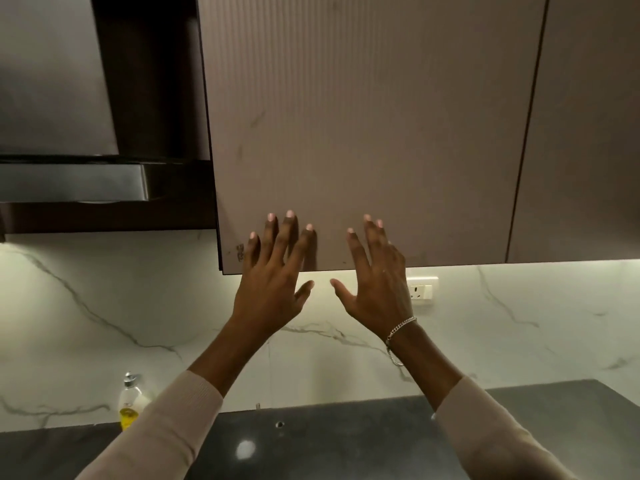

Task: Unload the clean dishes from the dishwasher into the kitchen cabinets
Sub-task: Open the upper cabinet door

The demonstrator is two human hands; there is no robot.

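A brown ribbed upper cabinet door (374, 126) fills the top middle and is closed. Both my hands are raised in front of its lower edge with fingers straight and spread. My left hand (273, 271) has its fingertips at the door's lower left part. My right hand (375, 271), with a chain bracelet on the wrist, has its fingertips at the lower middle. Whether the fingertips touch the door I cannot tell. Neither hand holds anything. No dishes and no dishwasher are in view.
A second cabinet door (585, 133) is at the right. A steel range hood (65, 133) hangs at the left. Below are a marble backsplash with a wall socket (420, 292), a dark countertop (329, 438), and an oil bottle (129, 400) at the left.
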